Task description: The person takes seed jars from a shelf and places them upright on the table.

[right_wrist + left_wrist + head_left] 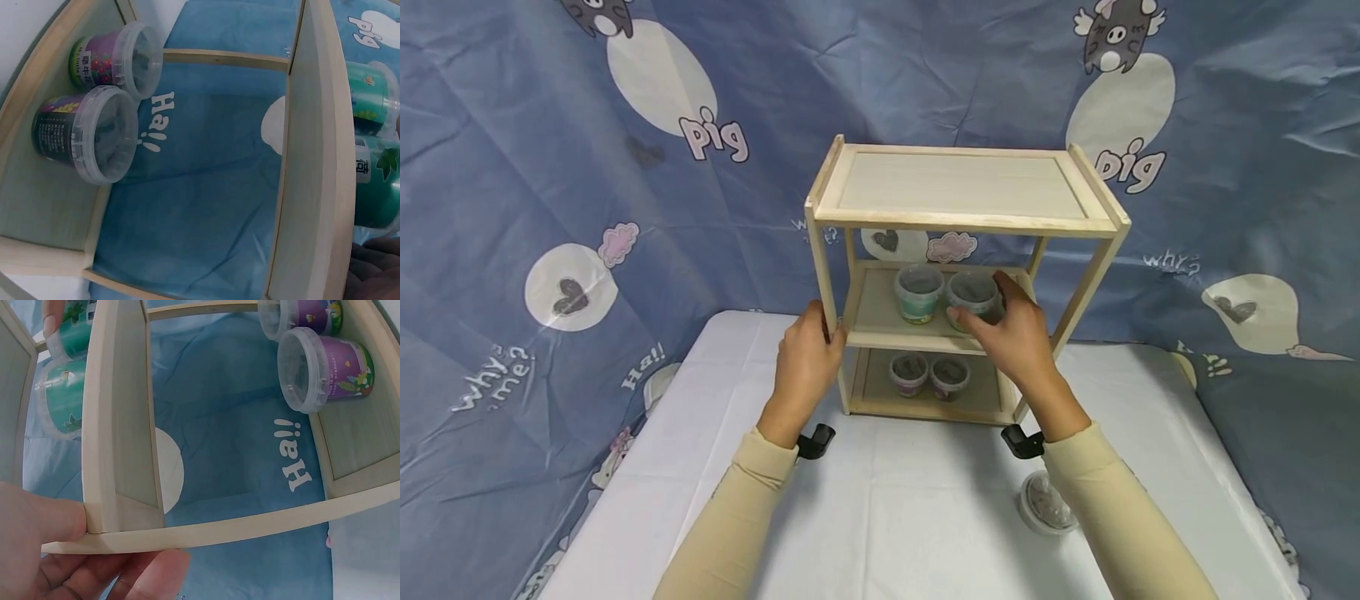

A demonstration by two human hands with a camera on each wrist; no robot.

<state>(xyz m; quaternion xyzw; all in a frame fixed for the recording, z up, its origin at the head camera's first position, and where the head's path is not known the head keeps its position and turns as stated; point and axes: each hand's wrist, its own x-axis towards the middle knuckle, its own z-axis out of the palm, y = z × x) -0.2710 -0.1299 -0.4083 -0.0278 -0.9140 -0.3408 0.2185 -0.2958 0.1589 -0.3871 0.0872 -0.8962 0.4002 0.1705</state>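
Observation:
A small pale wooden three-tier shelf rack [955,185] stands on the table. My left hand [805,358] grips its left front post [250,528], thumb on one side and fingers on the other. On the middle tier sit two clear-lidded tubs with green labels, a left tub [919,293] and a right tub [972,290], side by side. My right hand [1018,337] holds the right tub, thumb at its near left and fingers around the far right. On the bottom tier are two smaller purple-labelled tubs [908,374] [103,134], close together.
Another clear-lidded round tub [1047,502] stands on the white tablecloth [910,517], near the right forearm. Behind the rack hangs a blue printed cloth [925,75], which also runs along both sides. The rack's top board overhangs the middle tier.

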